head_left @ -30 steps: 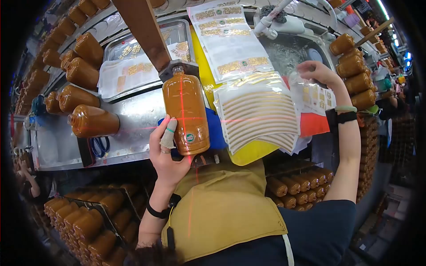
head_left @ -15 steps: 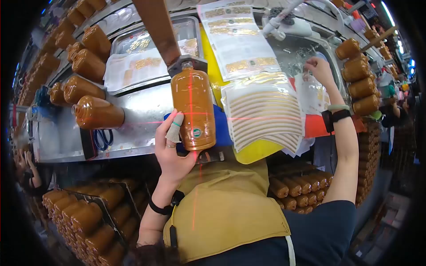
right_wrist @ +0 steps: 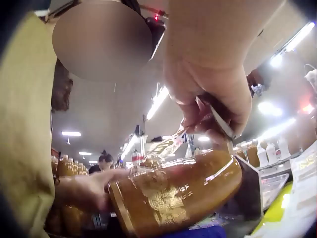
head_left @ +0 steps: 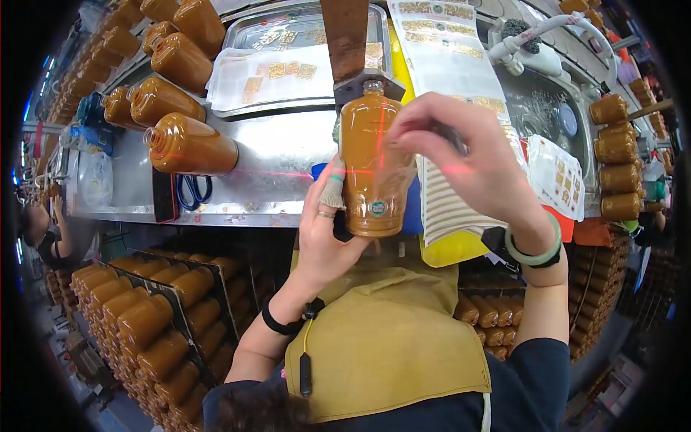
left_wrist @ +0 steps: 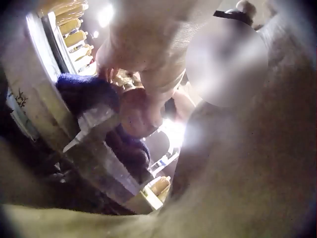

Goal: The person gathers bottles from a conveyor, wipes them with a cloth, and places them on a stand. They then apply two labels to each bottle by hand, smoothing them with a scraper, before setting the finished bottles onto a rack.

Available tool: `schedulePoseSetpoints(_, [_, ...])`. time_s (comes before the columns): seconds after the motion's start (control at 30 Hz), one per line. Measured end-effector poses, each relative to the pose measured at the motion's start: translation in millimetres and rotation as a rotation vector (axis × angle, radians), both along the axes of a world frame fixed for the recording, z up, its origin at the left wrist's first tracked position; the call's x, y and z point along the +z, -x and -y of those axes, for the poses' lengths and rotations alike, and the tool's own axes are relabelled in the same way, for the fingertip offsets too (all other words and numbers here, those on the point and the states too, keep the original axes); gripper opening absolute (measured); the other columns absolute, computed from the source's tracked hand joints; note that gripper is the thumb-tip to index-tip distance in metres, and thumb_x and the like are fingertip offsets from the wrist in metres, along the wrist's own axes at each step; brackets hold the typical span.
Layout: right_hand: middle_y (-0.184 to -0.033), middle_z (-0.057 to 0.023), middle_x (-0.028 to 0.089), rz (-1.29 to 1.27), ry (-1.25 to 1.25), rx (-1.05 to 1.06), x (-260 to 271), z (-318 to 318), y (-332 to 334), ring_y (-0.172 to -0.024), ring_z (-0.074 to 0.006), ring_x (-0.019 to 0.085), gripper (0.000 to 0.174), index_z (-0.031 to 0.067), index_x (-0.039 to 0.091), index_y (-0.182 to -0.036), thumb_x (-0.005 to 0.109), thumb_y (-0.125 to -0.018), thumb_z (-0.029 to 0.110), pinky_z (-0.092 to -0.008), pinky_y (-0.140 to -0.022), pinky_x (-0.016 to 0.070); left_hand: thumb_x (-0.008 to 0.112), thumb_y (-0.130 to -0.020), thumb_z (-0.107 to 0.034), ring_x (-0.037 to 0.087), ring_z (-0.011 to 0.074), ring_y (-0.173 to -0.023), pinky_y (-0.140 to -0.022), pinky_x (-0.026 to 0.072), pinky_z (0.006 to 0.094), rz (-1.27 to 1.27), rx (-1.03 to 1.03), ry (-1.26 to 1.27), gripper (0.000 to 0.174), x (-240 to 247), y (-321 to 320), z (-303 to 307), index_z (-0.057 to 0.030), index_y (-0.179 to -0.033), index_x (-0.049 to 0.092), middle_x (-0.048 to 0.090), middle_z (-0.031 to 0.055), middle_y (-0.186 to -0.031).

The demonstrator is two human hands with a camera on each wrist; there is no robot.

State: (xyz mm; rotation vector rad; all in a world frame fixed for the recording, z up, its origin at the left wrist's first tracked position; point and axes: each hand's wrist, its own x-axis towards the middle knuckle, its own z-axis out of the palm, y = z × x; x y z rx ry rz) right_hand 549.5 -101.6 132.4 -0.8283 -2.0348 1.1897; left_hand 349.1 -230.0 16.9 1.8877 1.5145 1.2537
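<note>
A glossy brown bottle (head_left: 371, 165) lies against a dark holder (head_left: 368, 81), its round green-white mark near the base. My left hand (head_left: 327, 237) grips its lower left side, thumb by the base; a cloth cover (head_left: 332, 194) wraps one finger. Over the bottle's upper right, my right hand (head_left: 468, 155) pinches a thin clear film with gold pattern (right_wrist: 166, 146), seen in the right wrist view. A flat, pale-edged piece (right_wrist: 221, 119) also sits within that hand. Gold relief (right_wrist: 166, 198) shows on the bottle. The left wrist view shows my left hand (left_wrist: 143, 49) close up, contact unclear.
Several brown bottles (head_left: 191, 144) lie at the left, near blue-handled scissors (head_left: 193, 191). Decal sheets (head_left: 450, 68) and a curved-strip sheet (head_left: 450, 201) lie right of the bottle. Beyond are a water basin (head_left: 536, 108), a white tap (head_left: 507, 52) and a small decal sheet (head_left: 558, 176).
My right hand has moved left from the basin's edge to over the bottle, bringing the film. My left hand stays on the bottle. The head view has shifted, so the bench appears farther right.
</note>
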Motion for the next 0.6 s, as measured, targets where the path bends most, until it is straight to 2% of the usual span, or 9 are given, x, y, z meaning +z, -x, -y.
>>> schedulePoseSetpoints(0.07, [-0.096, -0.0158, 0.076, 0.115, 0.074, -0.055, -19.4, -3.7, 9.8, -0.092, -0.0257, 0.075, 0.017, -0.0032, 0.069, -0.110, 0.065, -0.096, 0.005, -0.0339, -0.084, 0.0568, 0.094, -0.071, -0.014, 0.053, 0.0388, -0.137, -0.115, 0.0429, 0.0447, 0.022, -0.063, 0.101, 0.107, 20.2, 3.7, -5.8, 0.0037, -0.158, 0.033, 0.047, 0.0244, -0.154])
schedulePoseSetpoints(0.1, [-0.097, -0.0172, 0.076, 0.115, 0.037, -0.068, -26.8, -4.8, 12.3, -0.091, -0.0301, 0.075, 0.019, -0.0028, 0.069, -0.111, 0.065, -0.096, 0.008, -0.0369, -0.082, 0.0570, 0.095, -0.071, -0.014, 0.052, 0.0407, -0.138, -0.116, 0.0422, 0.0457, 0.031, -0.084, 0.135, 0.110, 26.4, 5.1, -8.5, 0.0042, -0.158, 0.031, 0.045, 0.0256, -0.155])
schedulePoseSetpoints(0.2, [-0.098, -0.0167, 0.075, 0.176, -0.063, -0.122, -36.2, -5.7, 16.3, -0.089, -0.0308, 0.074, 0.020, -0.0024, 0.069, -0.111, 0.067, -0.095, 0.009, -0.0381, -0.080, 0.0567, 0.090, -0.080, -0.013, 0.050, 0.0348, -0.140, -0.119, 0.0391, 0.0441, 0.197, -0.149, 0.219, 0.107, 30.4, 2.2, -19.4, 0.0035, -0.161, 0.022, 0.043, 0.0229, -0.156])
schedulePoseSetpoints(0.27, [-0.099, -0.0160, 0.074, 0.186, -0.084, -0.136, -37.2, -3.5, 17.4, -0.087, -0.0297, 0.073, 0.020, -0.0019, 0.070, -0.111, 0.068, -0.094, 0.009, -0.0376, -0.079, 0.0565, 0.082, -0.090, -0.011, 0.051, 0.0276, -0.139, -0.117, 0.0412, 0.0421, 0.869, -0.107, 0.358, 0.092, 33.8, -12.4, -32.3, 0.0032, -0.160, 0.023, 0.047, 0.0194, -0.151])
schedulePoseSetpoints(0.3, [-0.099, -0.0153, 0.074, 0.195, -0.109, -0.154, -37.3, -2.5, 17.4, -0.086, -0.0285, 0.072, 0.021, -0.0015, 0.070, -0.111, 0.069, -0.094, 0.009, -0.0370, -0.077, 0.0563, 0.066, -0.097, 0.004, 0.046, 0.0243, -0.143, -0.118, 0.0404, 0.0412, 0.861, -0.174, 0.451, 0.084, 37.3, -9.3, -36.4, 0.0012, -0.163, 0.016, 0.035, 0.0162, -0.162])
schedulePoseSetpoints(0.43, [-0.098, -0.0132, 0.073, 0.129, -0.084, -0.239, -43.7, 0.0, 20.7, -0.083, -0.0226, 0.070, 0.022, -0.0010, 0.071, -0.112, 0.071, -0.092, 0.007, -0.0334, -0.076, 0.0557, 0.068, -0.096, 0.004, 0.047, 0.0225, -0.141, -0.117, 0.0405, 0.0403, 0.872, -0.182, 0.512, 0.082, 32.0, -7.7, -40.3, -0.0006, -0.163, 0.019, 0.041, 0.0149, -0.158])
schedulePoseSetpoints(0.5, [-0.094, -0.0107, 0.072, 0.030, 0.105, -0.299, -48.4, 0.8, 23.9, -0.080, -0.0175, 0.068, 0.022, -0.0008, 0.071, -0.113, 0.072, -0.092, 0.006, -0.0307, -0.075, 0.0549, 0.067, -0.097, 0.003, 0.048, 0.0211, -0.141, -0.117, 0.0404, 0.0399, 0.902, -0.163, 0.503, 0.079, 34.0, -8.5, -39.4, -0.0021, -0.162, 0.023, 0.045, 0.0138, -0.155])
schedulePoseSetpoints(0.6, [-0.096, -0.0108, 0.073, 0.084, 0.069, -0.300, -43.4, 0.4, 27.4, -0.083, -0.0160, 0.068, 0.024, -0.0012, 0.070, -0.114, 0.072, -0.092, 0.006, -0.0303, -0.076, 0.0552, 0.068, -0.097, 0.002, 0.048, 0.0210, -0.141, -0.117, 0.0402, 0.0396, 0.967, -0.148, 0.487, 0.078, 30.8, -9.3, -41.3, -0.0022, -0.162, 0.024, 0.045, 0.0137, -0.155])
